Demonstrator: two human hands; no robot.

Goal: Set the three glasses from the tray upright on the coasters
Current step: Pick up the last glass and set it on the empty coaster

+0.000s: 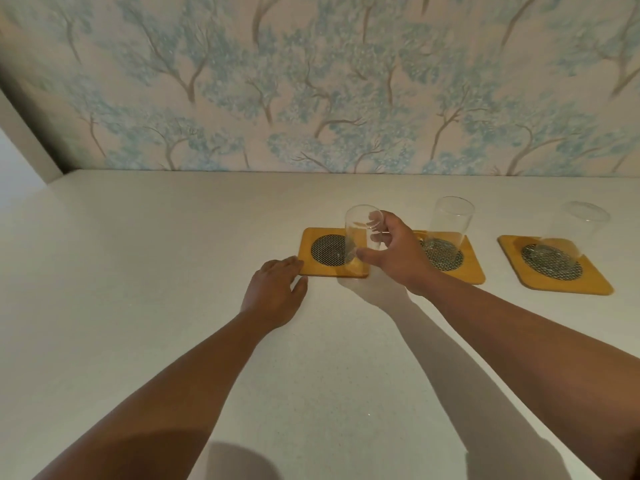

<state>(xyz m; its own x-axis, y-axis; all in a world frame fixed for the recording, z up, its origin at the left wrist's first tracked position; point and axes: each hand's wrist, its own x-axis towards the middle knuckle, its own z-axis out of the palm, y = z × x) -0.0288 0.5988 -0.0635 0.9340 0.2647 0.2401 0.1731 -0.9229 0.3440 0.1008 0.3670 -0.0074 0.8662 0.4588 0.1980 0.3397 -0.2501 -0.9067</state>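
Pale, faintly speckled countertop [145, 278], running back to a wall papered with blue-green trees on a pinkish ground [311, 81]; a plain white panel edge at far left [24, 133]. Three square yellow wooden coasters with dark mesh centres, set in a row near the wall, well apart from one another. On the right coaster [585, 282], a clear glass [571, 237] standing upright, empty. On the middle coaster [472, 271], a second clear glass [448, 223], likewise upright and empty. Over the right portion of the left coaster [311, 268], a third clear glass [360, 237], empty, mouth up and roughly upright, base at the coaster's near right corner; contact with the coaster not certain. Right hand [394, 251] wrapped around this third glass, thumb low at the front, fingers [375, 218] curled round the far side and seen through the glass. Left hand [277, 289] laid flat on the countertop, fingers loosely spread and holding nothing, fingertips touching the left coaster's near left corner. Soft shadows of both forearms across the countertop.
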